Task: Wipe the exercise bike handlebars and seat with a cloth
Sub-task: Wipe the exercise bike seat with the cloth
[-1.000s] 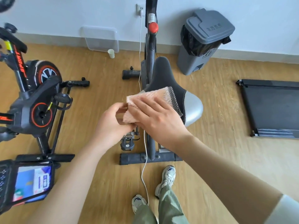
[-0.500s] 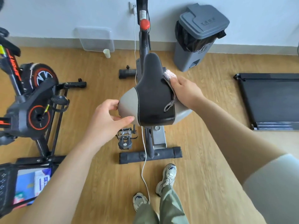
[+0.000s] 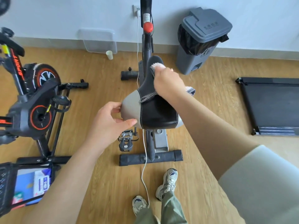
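the seat [image 3: 155, 110] sits at the middle of the view, atop the bike [image 3: 147, 46]. it is a pear shape, wide at the near end and narrowing to a rounded nose toward the wall. its top is smooth black padding with a slight sheen, and the side wings are matte grey, joined by a line of pale stitching.

the cloth [image 3: 157, 65] lies on the right side of the seat, near the nose. it is pink and fluffy, with a grey woven mesh edge that shows at the fingertips and trails out below the palm. the right hand [image 3: 168, 83] covers it, fingers bent down over the cloth, grasping it against the seat. the left hand [image 3: 110, 120] clasps the seat's grey left wing, fingers curled at its side and the thumb laid along the near edge.

a thin white cable [image 3: 144, 167] hangs past the bike's dark frame to the wood-grain floor [image 3: 103, 183]. a ridged metal pedal [image 3: 126, 143] shows below the seat. a boxy grey plastic bin [image 3: 200, 41] with a black liner stands by the wall, and a flat black treadmill [image 3: 271, 107] lies at right.
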